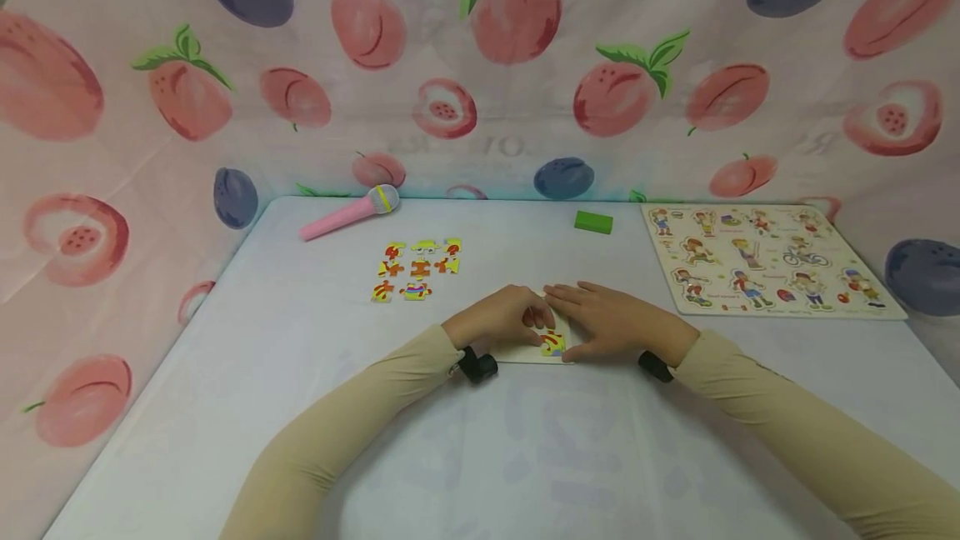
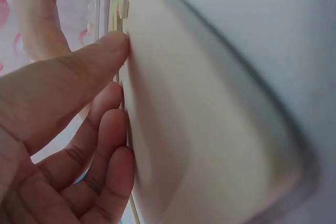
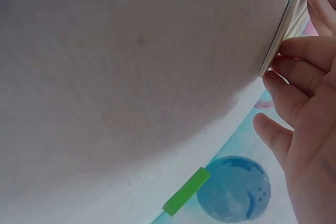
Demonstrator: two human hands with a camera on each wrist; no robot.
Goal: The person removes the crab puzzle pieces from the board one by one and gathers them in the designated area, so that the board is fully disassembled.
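Note:
A pale puzzle board (image 1: 525, 353) lies on the table in front of me, partly hidden under both hands. At its near right corner is a yellow, red and blue puzzle piece (image 1: 553, 345). My left hand (image 1: 506, 317) pinches this piece between thumb and index finger, its other fingers curled against the board. In the left wrist view the piece (image 2: 122, 4) shows edge-on between the thumb (image 2: 100, 59) and index finger. My right hand (image 1: 611, 319) rests at the board's right side with fingers extended; in the right wrist view its fingertips touch the board's edge (image 3: 281, 35).
Several loose puzzle pieces (image 1: 420, 268) lie in rows to the left. Behind them is a pink toy microphone (image 1: 348, 213). A green block (image 1: 593, 222) sits at the back, and a large peg board with children figures (image 1: 772, 261) lies at the right. Fruit-patterned cloth (image 1: 480, 107) hangs behind.

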